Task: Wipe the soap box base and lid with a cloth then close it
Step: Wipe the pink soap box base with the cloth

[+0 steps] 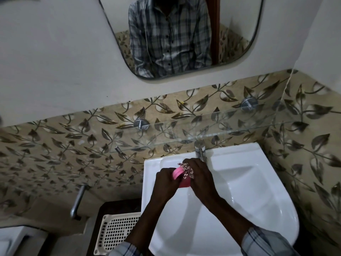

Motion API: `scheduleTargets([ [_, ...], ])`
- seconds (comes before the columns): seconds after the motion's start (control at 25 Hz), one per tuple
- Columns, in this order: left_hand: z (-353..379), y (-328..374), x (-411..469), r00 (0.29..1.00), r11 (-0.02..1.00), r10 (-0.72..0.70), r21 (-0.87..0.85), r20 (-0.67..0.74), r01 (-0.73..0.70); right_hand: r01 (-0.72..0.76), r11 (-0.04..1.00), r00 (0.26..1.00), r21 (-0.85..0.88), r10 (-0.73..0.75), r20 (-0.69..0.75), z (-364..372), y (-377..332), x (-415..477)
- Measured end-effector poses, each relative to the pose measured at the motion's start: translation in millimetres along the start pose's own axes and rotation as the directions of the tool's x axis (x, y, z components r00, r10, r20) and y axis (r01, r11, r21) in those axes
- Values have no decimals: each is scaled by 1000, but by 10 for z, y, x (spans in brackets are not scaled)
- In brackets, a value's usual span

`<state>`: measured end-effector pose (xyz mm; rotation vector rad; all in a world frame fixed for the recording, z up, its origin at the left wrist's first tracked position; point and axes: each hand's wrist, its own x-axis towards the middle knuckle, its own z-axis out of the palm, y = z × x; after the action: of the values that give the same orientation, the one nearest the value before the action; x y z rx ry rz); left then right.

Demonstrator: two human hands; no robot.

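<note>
Leaf-patterned tile wall (73, 145), rounded mirror (230, 34) above. White sink (249, 200) sits under a glass shelf (212, 126). Over the basin's back left, the left hand (166, 182) has its grip curled round the pink soap box (181, 177). The right hand (199, 174) has its grip bunched on the patterned cloth (188, 169), which touches the box.

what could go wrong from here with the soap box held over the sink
1. The left hand holds the soap box in the air over the sink; a hard rub could knock it loose into the basin.
2. The right hand grips the bunched cloth close to the tap, so knuckles might bump it.
3. Bunched like that, the cloth may miss the box's corners.
</note>
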<state>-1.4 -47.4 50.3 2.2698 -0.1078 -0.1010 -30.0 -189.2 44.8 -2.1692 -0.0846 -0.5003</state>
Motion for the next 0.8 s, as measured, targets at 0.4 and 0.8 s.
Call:
scheduleTargets([
  [0.4,139,-213,-79,985,958,-82,-284,-153,35,222,972,973,-80,-215,80,312,-55,-122],
  [0.8,-130,-107,-43,984,930,-133,-328,120,165,-389,887,920,250,359,158,116,305,254],
])
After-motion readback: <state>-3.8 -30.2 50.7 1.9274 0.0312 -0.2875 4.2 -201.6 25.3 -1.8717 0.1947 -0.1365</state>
